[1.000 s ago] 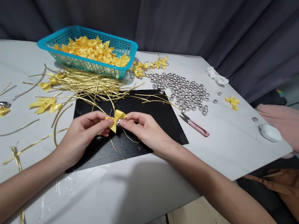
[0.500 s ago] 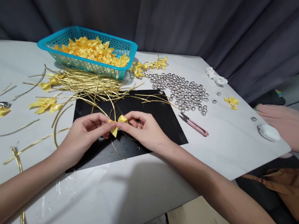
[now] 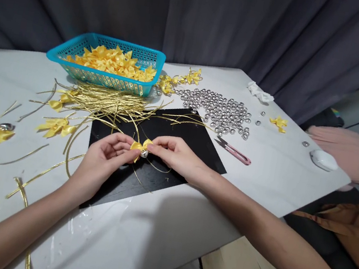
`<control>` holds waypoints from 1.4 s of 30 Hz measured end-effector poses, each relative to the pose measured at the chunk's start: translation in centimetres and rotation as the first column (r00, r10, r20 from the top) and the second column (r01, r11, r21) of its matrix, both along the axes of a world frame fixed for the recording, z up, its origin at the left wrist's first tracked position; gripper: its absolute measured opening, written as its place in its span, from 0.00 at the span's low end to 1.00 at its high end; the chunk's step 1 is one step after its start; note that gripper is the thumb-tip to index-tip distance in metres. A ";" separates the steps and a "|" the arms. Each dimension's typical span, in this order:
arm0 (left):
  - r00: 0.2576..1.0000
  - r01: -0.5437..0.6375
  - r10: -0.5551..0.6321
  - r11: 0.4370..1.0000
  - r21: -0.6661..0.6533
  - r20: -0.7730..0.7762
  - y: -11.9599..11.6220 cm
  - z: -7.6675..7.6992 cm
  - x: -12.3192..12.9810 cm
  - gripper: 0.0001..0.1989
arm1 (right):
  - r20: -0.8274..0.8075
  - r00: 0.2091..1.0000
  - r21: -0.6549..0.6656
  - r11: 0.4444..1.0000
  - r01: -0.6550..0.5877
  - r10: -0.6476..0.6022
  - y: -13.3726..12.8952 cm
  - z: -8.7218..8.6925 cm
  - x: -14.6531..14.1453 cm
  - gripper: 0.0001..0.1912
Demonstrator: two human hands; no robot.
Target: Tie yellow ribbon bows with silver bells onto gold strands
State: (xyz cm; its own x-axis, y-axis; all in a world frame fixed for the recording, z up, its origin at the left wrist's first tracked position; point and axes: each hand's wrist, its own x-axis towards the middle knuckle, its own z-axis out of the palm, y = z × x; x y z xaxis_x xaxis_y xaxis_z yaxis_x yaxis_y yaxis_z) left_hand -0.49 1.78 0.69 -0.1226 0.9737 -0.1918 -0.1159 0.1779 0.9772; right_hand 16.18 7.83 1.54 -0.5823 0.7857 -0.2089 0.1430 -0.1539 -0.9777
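Between my two hands is a yellow ribbon bow (image 3: pixel 137 147) with a small silver bell or bead (image 3: pixel 143 153) at its middle. My left hand (image 3: pixel 106 154) pinches the bow's left side between thumb and fingers. Its right loop is pinched by my right hand (image 3: pixel 172 154). Thin gold cord (image 3: pixel 141 182) trails from the bow, over a black mat (image 3: pixel 194 146) on the white table (image 3: pixel 161 238). Behind my hands lies a pile of cut gold cords (image 3: pixel 111 104).
A blue basket (image 3: pixel 109 41) of yellow bows stands at the back. Silver beads (image 3: pixel 221 112) are heaped right of it, with pink-handled thread snips (image 3: pixel 234 151) in front. Finished-looking bows (image 3: pixel 56 126) and cords lie at the left. A white computer mouse (image 3: pixel 323 160) rests near the right edge.
My right thumb has shifted slightly right, off the bow's middle, and the silver piece there now shows. Both hands keep their pinch on the bow.
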 end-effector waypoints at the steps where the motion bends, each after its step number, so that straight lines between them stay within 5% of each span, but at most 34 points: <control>1: 1.000 -0.010 0.010 1.000 0.004 0.009 0.0 0.0 0.0 0.13 | 0.007 1.000 0.016 1.000 -0.008 0.008 0.2 0.1 0.1 0.11; 10: 0.999 0.050 -0.050 0.998 0.029 -0.014 0.3 0.0 0.4 0.13 | 0.066 0.991 0.116 0.986 -0.123 0.116 0.6 -0.7 0.3 0.20; 15: 0.995 -0.006 0.008 1.000 0.021 -0.099 0.2 0.2 0.2 0.17 | 0.317 0.943 0.316 0.926 -0.205 0.101 1.6 0.5 1.7 0.16; 17: 0.993 -0.036 0.036 0.999 0.000 -0.115 0.2 0.1 0.1 0.19 | 0.284 0.957 0.342 0.926 -0.162 0.063 2.3 1.7 2.7 0.12; 21: 0.990 -0.089 0.087 0.996 -0.020 -0.116 0.1 0.0 0.3 0.19 | -0.041 0.998 0.303 0.951 0.060 -0.050 3.3 3.1 4.2 0.07; 24: 0.991 -0.059 0.054 0.998 -0.038 -0.120 0.1 0.1 0.6 0.20 | -0.208 0.957 0.359 0.894 0.266 -0.201 3.7 2.7 4.3 0.05; 27: 0.994 -0.059 0.057 0.998 -0.022 -0.088 0.0 0.0 0.8 0.21 | -0.130 0.951 0.456 0.835 0.307 -0.279 4.1 1.4 3.8 0.03; 32: 0.994 -0.100 0.103 0.990 0.095 -0.026 -0.2 -0.1 0.6 0.20 | 0.033 0.962 0.524 0.825 0.213 -0.269 4.0 0.3 2.7 0.03; 36: 0.991 -0.097 0.104 0.992 0.086 -0.081 -0.1 -0.1 0.6 0.17 | 0.029 0.910 0.618 0.723 0.309 -0.414 2.6 0.6 1.9 0.04; 40: 0.993 -0.076 0.079 0.996 0.036 -0.086 0.0 0.1 0.7 0.16 | 0.044 0.987 0.274 0.952 0.134 -0.152 1.2 0.4 0.6 0.07; 42: 0.995 -0.062 0.062 0.998 0.006 -0.078 0.0 0.3 0.8 0.17 | 0.004 0.998 0.090 0.994 0.055 -0.056 0.7 0.0 0.0 0.05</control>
